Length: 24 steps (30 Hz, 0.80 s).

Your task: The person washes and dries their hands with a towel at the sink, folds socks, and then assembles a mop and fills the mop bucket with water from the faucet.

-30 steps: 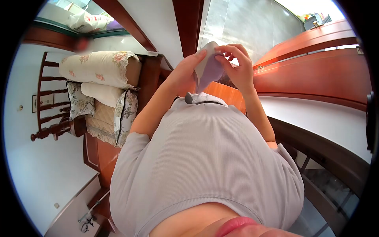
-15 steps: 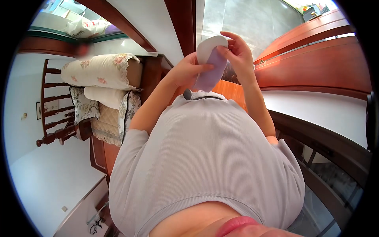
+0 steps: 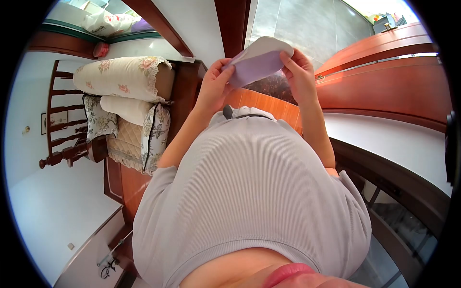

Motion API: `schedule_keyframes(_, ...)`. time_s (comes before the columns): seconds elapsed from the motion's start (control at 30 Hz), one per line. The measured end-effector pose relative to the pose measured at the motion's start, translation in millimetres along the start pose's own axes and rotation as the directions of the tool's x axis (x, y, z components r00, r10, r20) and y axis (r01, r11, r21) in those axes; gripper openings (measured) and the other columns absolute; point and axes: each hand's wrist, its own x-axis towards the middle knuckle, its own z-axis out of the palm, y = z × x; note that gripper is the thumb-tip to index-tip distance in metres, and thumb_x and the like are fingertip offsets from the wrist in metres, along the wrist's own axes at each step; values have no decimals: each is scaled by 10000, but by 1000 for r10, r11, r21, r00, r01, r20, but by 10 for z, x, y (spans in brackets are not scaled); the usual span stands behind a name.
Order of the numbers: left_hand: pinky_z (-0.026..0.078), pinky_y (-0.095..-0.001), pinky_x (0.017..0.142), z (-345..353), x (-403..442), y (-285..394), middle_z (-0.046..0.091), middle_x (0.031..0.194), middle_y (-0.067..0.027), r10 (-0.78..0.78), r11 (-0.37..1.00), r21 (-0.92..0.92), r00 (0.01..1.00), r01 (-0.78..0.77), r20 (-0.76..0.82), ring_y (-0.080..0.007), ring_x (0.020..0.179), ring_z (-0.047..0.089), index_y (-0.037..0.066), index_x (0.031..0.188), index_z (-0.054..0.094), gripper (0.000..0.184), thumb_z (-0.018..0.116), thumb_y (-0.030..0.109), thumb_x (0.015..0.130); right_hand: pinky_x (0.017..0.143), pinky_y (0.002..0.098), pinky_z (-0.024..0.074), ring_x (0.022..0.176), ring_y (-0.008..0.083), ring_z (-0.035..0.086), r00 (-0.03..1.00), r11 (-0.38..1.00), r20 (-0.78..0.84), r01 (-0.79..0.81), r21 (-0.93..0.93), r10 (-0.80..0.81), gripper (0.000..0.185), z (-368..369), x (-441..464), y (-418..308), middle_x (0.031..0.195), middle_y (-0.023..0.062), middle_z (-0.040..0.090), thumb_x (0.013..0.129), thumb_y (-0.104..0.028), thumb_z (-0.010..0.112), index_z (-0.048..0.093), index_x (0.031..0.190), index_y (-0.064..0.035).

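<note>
A flat, round-ended insole [image 3: 259, 67], pale white along its upper part and purple below, is stretched sideways between my hands in front of my chest. My left hand [image 3: 217, 82] pinches its left end, with the thumb on the purple face. At the other end, my right hand [image 3: 298, 69] grips the edge between thumb and fingers. Whether this is one folded piece or two layers, I cannot tell. Part of the fingers is hidden behind it.
Left of me is a wooden bench [image 3: 65, 156] with cushions [image 3: 101, 117] and a floral cover [image 3: 115, 79]. A wooden door [image 3: 379, 84] stands at the right. Grey floor tiles [image 3: 302, 29] lie ahead, past a dark threshold [image 3: 269, 89]. A dark-framed glass piece [image 3: 408, 192] is at my right.
The insole has turned from a steep slant to nearly level. My hands have moved apart, from its middle and upper edge to its two ends.
</note>
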Motion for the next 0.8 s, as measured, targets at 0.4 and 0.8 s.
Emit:
schedule_keyframes(0.4,408,-229,804,-40,20,50,568,1001,2,396,843,416,917,-342,-49,-74,870,483,71,1115,538,222,618,187,943,800,251,465,883,74,567,987,982,50,-154,108,150,152,151,-209,146,951,-11,608,967,-226,574,579,1016,-82)
schedule_keyframes(0.8,493,-330,905,471,-185,55,552,1126,-77,363,576,678,886,-456,288,-197,1035,567,34,1151,543,445,767,169,791,725,273,513,836,109,600,985,979,-60,-155,129,164,208,535,-338,86,928,32,611,946,-228,617,544,1036,-55)
